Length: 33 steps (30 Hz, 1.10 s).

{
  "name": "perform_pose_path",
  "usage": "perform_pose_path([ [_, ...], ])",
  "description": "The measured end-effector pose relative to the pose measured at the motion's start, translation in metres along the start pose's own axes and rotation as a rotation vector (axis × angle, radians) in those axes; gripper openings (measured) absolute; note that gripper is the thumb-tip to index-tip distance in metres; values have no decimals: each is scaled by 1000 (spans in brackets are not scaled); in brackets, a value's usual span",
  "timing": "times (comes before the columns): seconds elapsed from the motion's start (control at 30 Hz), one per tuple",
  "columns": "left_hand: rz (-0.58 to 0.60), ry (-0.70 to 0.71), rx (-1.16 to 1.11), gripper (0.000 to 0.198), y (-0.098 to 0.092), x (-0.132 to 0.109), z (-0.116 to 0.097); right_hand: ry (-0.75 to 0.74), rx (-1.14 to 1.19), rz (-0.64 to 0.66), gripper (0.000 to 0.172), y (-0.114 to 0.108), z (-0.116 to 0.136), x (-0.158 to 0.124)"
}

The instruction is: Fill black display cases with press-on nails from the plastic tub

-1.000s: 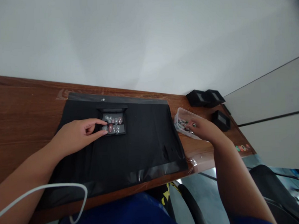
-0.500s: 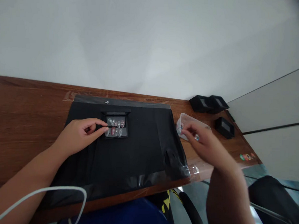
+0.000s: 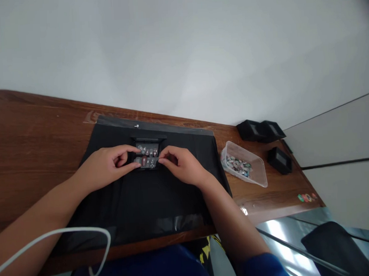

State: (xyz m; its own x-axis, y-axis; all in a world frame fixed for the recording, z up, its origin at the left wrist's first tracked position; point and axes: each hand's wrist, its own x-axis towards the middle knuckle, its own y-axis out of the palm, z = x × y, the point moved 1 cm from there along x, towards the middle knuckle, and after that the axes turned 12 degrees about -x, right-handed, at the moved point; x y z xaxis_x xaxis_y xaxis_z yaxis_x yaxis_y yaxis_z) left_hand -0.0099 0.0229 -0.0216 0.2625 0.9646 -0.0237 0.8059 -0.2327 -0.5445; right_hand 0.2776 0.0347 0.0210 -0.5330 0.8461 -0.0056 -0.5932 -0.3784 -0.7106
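A small, open, rectangular black case (image 3: 149, 170) with a grey inside lies on the desk's covering, its lid (image 3: 149, 139) raised at 12 o'clock. Two rows of glossy, nail-shaped pieces (image 3: 151, 152), mostly clear or silvery with one dark pink, sit within. The pieces look light, stiff and slippery, and would probably be best pinched by their side edges, sparing the shiny faces; the case seems rigid and light, easiest to steady by its outer walls.

At the case's 9 o'clock, the left hand (image 3: 108, 165) reaches over the edge, thumb and forefinger apart by a narrow gap. At 3 o'clock, the right hand (image 3: 185, 166) has thumb and forefinger nearly meeting at the edge; whether a piece is between them, I cannot tell.

Beneath lies a thin black sheet (image 3: 181, 202) over the brown wood-grain desk (image 3: 43, 153). Farther toward 3 o'clock stands a translucent rectangular plastic tub (image 3: 259, 173) holding a heap of small shiny pieces (image 3: 239, 166), with three black boxes (image 3: 279, 160) beyond it. A white cable (image 3: 62, 230) curves across toward 8 o'clock.
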Motion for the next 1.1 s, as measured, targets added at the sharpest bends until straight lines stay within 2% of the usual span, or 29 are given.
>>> perform_pose_path([
  [0.2, 43, -7, 18, 51, -1, -3, 0, 48, 141, -41, 13, 25, -22, 2],
  [0.4, 46, -44, 23, 46, -2, -1, 1, 97, 224, -96, 19, 29, -35, -1],
  [0.67, 52, -91, 16, 50, -5, -2, 0, 164, 402, -151, 33, 34, -42, 1],
  [0.9, 74, -91, 25, 49, -4, -1, -3, 146, 388, -102, 33, 31, -44, 2],
  [1.1, 85, -103, 36, 52, -4, 0, -4, 117, 282, -79, 19, 30, -42, 1],
])
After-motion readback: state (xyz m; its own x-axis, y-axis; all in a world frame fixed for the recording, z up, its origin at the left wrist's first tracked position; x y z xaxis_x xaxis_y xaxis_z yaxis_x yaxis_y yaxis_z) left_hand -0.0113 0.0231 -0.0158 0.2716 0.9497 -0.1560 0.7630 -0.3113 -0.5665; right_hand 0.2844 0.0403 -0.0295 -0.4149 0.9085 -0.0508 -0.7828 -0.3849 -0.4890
